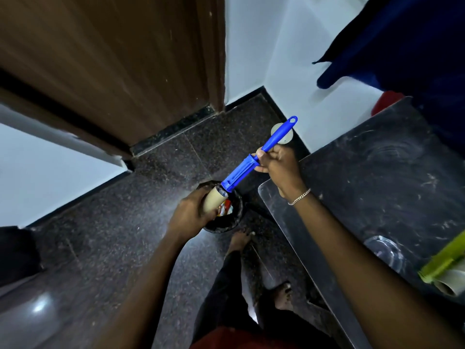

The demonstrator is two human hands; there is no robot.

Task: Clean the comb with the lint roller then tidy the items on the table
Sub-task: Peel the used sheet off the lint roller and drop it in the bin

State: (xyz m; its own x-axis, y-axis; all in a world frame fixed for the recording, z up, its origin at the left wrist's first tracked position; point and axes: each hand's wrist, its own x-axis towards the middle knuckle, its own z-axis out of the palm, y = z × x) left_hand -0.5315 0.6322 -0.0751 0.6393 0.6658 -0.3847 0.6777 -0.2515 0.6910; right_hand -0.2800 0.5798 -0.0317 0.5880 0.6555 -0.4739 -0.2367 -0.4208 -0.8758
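A blue lint roller [254, 157] is held slanted over a small black bin [235, 217] on the floor. My right hand [278, 165] grips its handle just above the bare blue core. My left hand [191, 212] is closed around the beige cardboard roll tube [214, 201], which sits at the lower tip of the core, right above the bin's mouth. Red and white scraps show inside the bin. The comb is not in view.
A dark table [377, 187] stands at the right, with a green-handled roller [442, 265] and a clear round lid [385, 250] near its edge. A brown door [113, 66] and white walls close the corner. My feet [239, 241] stand on the dark speckled floor.
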